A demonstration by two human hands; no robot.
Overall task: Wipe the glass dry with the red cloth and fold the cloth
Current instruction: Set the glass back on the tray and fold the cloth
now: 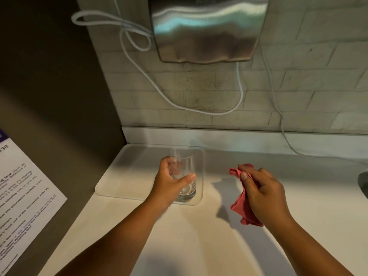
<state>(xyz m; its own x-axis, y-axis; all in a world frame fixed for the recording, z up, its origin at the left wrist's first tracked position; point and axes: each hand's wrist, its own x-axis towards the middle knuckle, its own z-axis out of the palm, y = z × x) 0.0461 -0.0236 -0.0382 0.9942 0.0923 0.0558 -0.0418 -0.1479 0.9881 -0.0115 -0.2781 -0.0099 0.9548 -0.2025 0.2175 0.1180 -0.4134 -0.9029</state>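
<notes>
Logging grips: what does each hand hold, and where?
Left hand wraps the glass around its side; right hand bunches the red cloth near its upper end.

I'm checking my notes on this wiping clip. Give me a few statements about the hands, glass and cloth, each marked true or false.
1. The left hand grips the glass. True.
2. The red cloth is stuffed inside the glass. False: it is bunched in the right hand, apart from the glass.
3. The glass is upright over the white tray. True.
4. The cloth lies neatly folded on the counter. False: it is crumpled and held.
5. A metal wall unit hangs above the counter. True.
</notes>
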